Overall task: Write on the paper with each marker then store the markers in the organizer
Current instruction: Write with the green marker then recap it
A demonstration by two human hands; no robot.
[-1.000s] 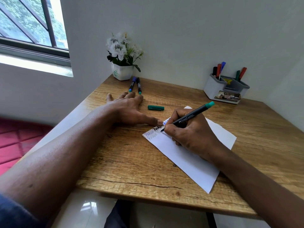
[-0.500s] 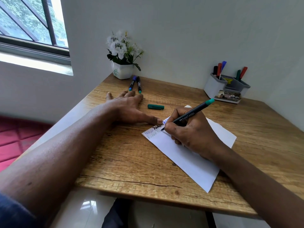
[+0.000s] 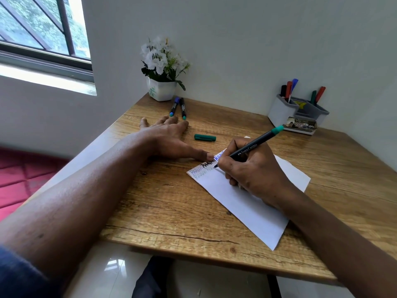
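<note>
Table (image 3: pixel 163 203) is jammed into a corner, so the back and right edges run along the walls, and only the front edge and the left edge (left forearm crosses that one) face open space. The paper (image 3: pixel 247 205) lies skewed, its near corner close to the front edge but fully on the wood. There's a decent patch of bare top in front of the left hand (image 3: pixel 167 138) and another wide one to the right of the sheet. The right hand (image 3: pixel 255 171) grips a green-ended marker (image 3: pixel 252 147) in a normal writing pinch, tip down on the second line of writing near the paper's far left end. The left hand is flat on the wood, fingers spread, thumb tip right at the paper's edge. Its green cap (image 3: pixel 205 137) lies loose on the table between the two hands. Just past the left fingertips, a blue-capped marker (image 3: pixel 174 106) and a black-capped marker (image 3: pixel 182 108) lie side by side, just in front of the flower pot (image 3: pixel 161 92). The organizer (image 3: pixel 279 111) sits in the far right corner, well apart from the paper. Its tall left bin holds three markers (image 3: pixel 289 89) (black, red, blue), the right rear bin holds two more markers (image 3: pixel 318 94) (green, red), and the low front tray has some printed card thing I can't read properly.
</note>
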